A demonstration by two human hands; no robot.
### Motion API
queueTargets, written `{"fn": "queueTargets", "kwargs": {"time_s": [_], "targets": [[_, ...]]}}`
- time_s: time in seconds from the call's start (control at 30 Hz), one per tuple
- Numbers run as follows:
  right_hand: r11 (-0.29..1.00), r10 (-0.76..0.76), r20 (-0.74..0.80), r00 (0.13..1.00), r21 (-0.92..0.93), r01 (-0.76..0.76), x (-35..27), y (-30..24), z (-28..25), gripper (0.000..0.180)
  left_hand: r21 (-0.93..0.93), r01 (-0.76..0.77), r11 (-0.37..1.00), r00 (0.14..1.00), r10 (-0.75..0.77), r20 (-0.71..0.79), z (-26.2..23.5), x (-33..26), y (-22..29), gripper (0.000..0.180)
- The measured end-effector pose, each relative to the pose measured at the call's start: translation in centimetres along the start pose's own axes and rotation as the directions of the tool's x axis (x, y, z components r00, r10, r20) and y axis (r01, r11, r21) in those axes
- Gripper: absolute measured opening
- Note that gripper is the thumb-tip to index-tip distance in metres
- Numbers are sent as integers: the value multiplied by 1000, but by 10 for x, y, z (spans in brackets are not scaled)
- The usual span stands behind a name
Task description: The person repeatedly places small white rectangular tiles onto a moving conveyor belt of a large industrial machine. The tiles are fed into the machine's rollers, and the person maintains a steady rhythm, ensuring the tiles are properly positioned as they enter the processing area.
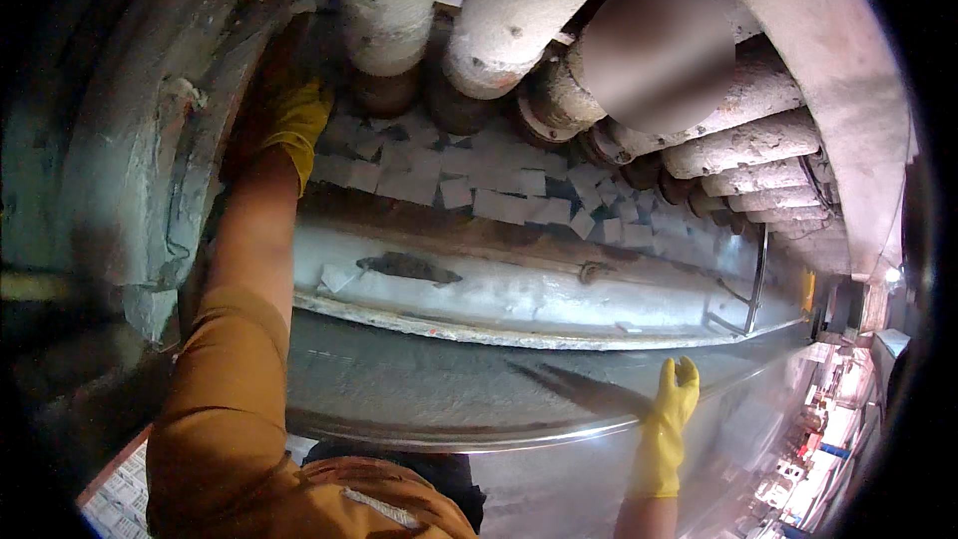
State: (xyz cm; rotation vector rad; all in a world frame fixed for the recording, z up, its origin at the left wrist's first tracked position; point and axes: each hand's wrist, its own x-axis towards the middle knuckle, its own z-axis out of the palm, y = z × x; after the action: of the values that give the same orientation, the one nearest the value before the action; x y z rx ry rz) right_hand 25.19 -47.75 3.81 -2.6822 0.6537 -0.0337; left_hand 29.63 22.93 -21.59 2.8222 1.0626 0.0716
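Observation:
My left hand (299,125), in a yellow rubber glove, reaches far forward at the left, beside a dark, stained side wall (249,90). Shadow hides its fingers, so I cannot see whether it grips anything. Many flat white square pieces (409,165) lie scattered on the dark surface to the right of it. My right hand (677,404), also gloved in yellow, is over the grey metal ledge (419,369) near me. Its fingers are loosely bent and apart, and nothing shows between them.
Thick, crusted pale cylinders (499,15) run in a row above the white pieces. A wet whitish sill (519,294) with a dark hole crosses in front of me. A thin metal bracket (755,284) stands at its right. A blurred round patch covers part of the cylinders.

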Motion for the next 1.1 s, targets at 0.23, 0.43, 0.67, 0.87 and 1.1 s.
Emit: {"fn": "queueTargets", "kwargs": {"time_s": [0.23,0.43,0.67,0.87,1.1], "targets": [[998,22,-19,1000,51,-21,1,6,3,48,131,-185,974,931,216,-293,19,-32,3,65],[999,23,-46,999,30,-22,-6,4,10,49,53,-54,997,974,40,223,6,-9,1,72],[1000,-7,-22,1000,17,8,-3,13,13,52,76,-23,997,998,18,67,34,-10,6,81],[1000,-6,-21,1000,1,6,4,19,11,53,107,-206,973,976,195,101,1,-24,9,75],[999,5,-8,1000,-46,-6,9,33,13,54,79,-116,990,976,128,-177,15,-25,30,79]]}}
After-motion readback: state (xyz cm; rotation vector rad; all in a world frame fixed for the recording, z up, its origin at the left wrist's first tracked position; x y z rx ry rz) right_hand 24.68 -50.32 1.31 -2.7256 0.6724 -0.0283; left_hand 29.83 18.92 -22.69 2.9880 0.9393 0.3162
